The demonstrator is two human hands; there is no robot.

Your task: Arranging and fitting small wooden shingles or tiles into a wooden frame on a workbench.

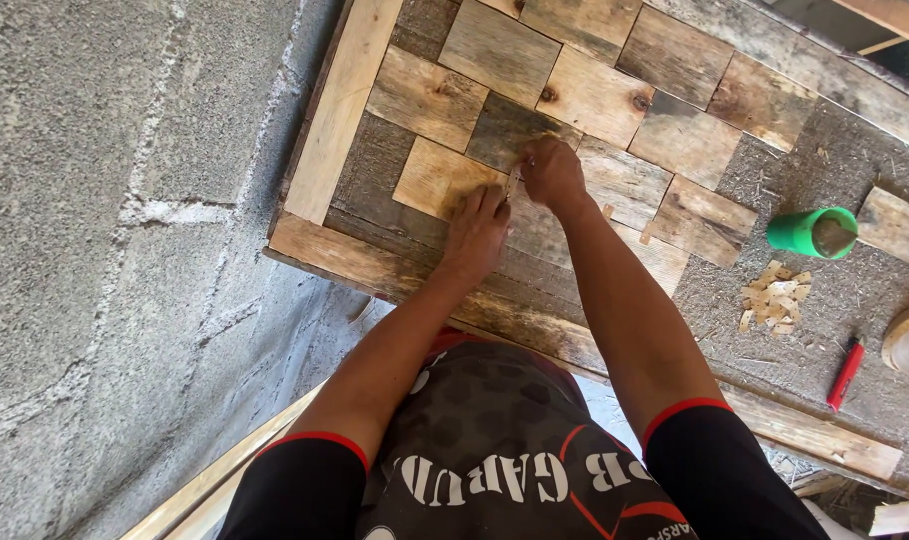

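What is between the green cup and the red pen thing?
A little heap of pale wood chips lies on the rough board between the green cup and the red pen-like tool, toward the cup's side, seen in the head view.

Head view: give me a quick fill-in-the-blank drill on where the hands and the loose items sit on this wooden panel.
1. The left hand lies flat on a light wooden ____.
2. The cup lying right of the hands is coloured ____.
3. The small pile of wood chips lies just ____ the cup.
4. The red marker lies close to the panel's ____ edge.

Missing words: tile; green; below; near
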